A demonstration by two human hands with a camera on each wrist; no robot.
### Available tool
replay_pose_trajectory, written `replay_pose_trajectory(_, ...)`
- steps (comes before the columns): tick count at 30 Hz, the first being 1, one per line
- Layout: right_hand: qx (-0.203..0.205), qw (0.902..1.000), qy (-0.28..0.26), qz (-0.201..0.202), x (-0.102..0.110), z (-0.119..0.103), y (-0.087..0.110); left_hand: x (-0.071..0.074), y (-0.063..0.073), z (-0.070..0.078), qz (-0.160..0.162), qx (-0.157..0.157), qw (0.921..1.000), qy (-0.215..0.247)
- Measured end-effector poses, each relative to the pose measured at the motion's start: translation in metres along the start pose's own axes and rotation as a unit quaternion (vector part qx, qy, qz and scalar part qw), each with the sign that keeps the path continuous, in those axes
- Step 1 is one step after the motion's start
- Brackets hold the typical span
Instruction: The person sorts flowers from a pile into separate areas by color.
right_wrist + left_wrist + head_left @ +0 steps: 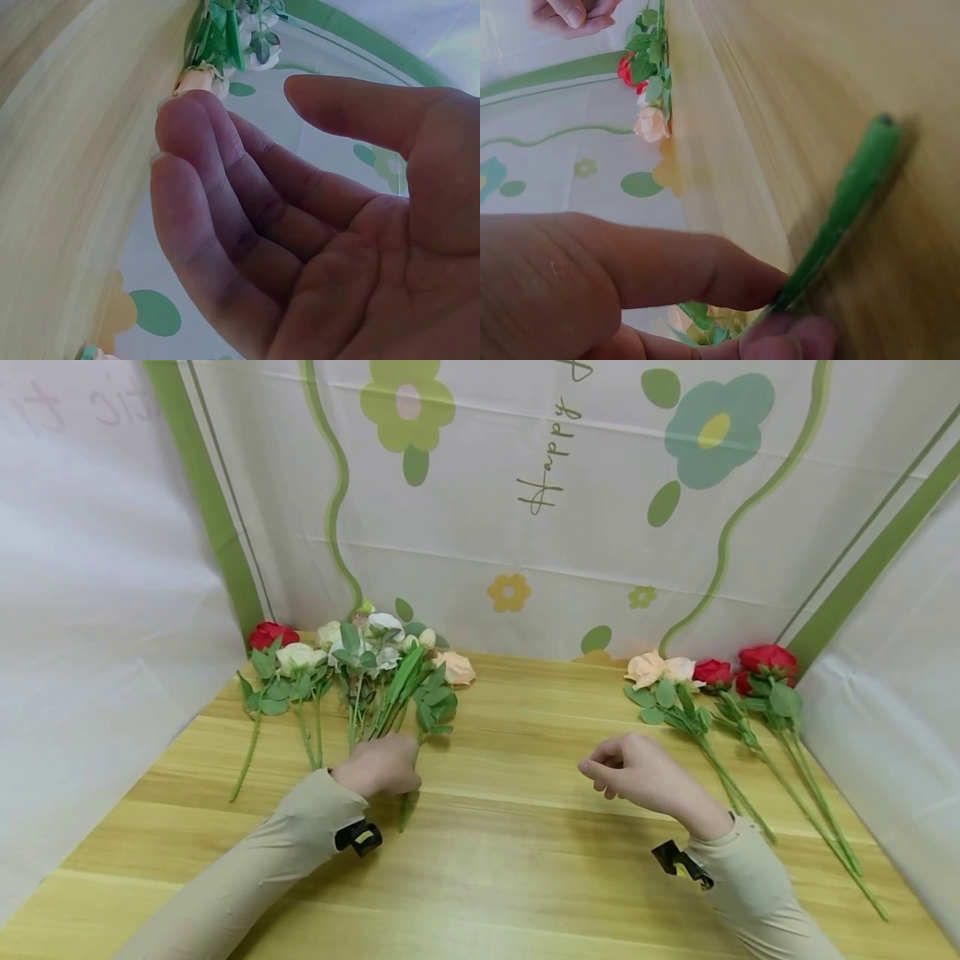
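My left hand (381, 764) is at the left flower group, pinching a green flower stem (855, 180) between thumb and fingers. The cut end of that stem sticks out past the fingertips, close over the table. In the head view the stem runs up behind the hand toward leaves and a peach rose (454, 668). White flowers (386, 627) and long green leaves (405, 681) lie just beyond the hand. My right hand (637, 772) hovers over the table, fingers loosely curved and thumb apart, holding nothing, as the right wrist view (247, 195) confirms.
At the right lie peach roses (647, 669) and red roses (768, 662), their long stems pointing toward me. A red rose (273, 635) and a cream rose (300, 657) lie at the far left. Printed cloth (465, 527) walls the wooden table (510, 860) at the back and sides.
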State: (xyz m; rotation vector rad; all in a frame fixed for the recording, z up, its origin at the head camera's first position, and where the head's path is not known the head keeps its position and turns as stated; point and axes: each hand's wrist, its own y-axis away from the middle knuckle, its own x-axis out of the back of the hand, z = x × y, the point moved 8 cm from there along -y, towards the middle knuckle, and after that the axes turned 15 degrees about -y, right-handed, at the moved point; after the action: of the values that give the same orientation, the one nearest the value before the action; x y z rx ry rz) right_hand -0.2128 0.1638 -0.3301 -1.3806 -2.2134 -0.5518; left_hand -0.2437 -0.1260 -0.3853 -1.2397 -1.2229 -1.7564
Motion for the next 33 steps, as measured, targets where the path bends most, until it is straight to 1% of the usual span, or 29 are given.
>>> replay_pose_trajectory(7, 0.000, 1.0000, -0.004, -0.001, 0.000, -0.003, 0.001, -0.003, 0.001, 0.000, -0.018, 0.010, 0.9998, 0.002)
replay_pose_trajectory(12, 0.009, 0.9999, -0.013, -0.005, -0.001, -0.005, 0.001, -0.002, 0.000, 0.000, -0.009, 0.008, 0.9999, 0.011)
replay_pose_trajectory(17, 0.010, 0.9997, -0.020, -0.008, -0.003, -0.004, 0.001, 0.003, -0.001, 0.002, 0.018, -0.011, 0.9996, 0.019)
replay_pose_trajectory(23, 0.009, 0.9995, -0.027, -0.012, -0.006, -0.002, 0.000, 0.011, -0.001, 0.008, 0.063, -0.029, 0.9970, 0.035)
replay_pose_trajectory(28, 0.004, 0.9994, -0.031, -0.016, -0.010, -0.002, 0.000, 0.018, 0.002, 0.016, 0.098, -0.046, 0.9925, 0.057)
replay_pose_trajectory(33, 0.001, 0.9990, -0.038, -0.025, -0.015, -0.002, -0.001, 0.028, 0.009, 0.026, 0.132, -0.074, 0.9846, 0.087)
